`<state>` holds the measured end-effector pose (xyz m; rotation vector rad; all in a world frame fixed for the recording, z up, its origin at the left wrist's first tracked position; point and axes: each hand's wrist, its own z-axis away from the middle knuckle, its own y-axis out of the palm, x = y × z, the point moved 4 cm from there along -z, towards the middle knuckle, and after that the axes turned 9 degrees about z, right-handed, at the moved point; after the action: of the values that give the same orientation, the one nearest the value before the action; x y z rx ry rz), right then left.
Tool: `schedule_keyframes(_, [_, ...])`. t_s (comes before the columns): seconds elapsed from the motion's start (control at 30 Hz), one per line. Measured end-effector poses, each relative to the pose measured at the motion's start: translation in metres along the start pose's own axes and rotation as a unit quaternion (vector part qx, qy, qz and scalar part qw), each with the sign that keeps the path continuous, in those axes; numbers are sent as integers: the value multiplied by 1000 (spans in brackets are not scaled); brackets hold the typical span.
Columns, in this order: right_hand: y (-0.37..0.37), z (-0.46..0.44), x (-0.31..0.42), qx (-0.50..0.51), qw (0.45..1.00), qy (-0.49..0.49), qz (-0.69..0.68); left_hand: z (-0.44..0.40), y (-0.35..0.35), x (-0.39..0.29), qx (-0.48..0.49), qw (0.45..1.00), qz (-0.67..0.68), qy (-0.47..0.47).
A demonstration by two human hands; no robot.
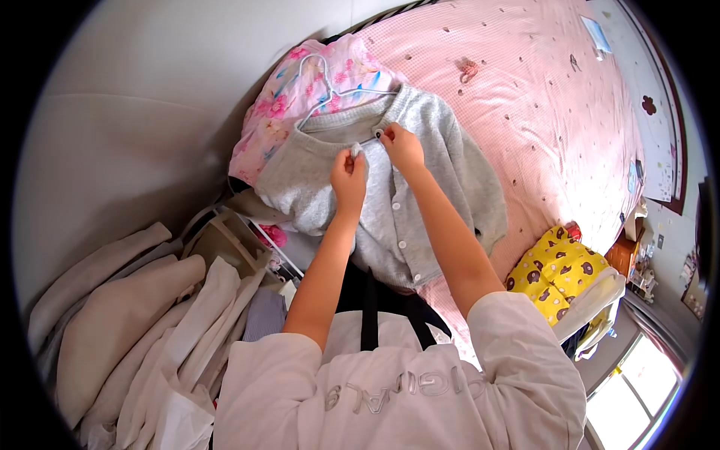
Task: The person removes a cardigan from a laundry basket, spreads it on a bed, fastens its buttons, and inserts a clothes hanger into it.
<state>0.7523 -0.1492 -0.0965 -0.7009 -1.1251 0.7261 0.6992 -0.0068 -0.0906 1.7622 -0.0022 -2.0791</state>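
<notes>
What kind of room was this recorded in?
Most likely a bedroom: there is a bed with a pink patterned sheet, a floral pillow, and a row of hanging clothes beside it.

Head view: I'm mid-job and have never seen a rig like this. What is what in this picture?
There is no robot here. A person works with two bare hands and wears the camera on their head, so this one picture looks forward and down past their own arms. The left hand and right hand each pinch a front edge of a grey cardigan near its neckline. A pale hanger is inside its neck. The cardigan lies partly on a pink bedspread, beside a floral cloth item. A yellow patterned cloth is to the right, and pale garments are at lower left.
</notes>
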Motion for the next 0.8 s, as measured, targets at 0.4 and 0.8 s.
schedule_keyframes(0.4, [-3, 10, -3, 49, 961, 76, -261, -14, 18, 36, -6, 987, 103, -127])
schedule_keyframes(0.8, [12, 19, 1, 26, 976, 70, -205, -5, 8, 33, 7, 992, 82, -98])
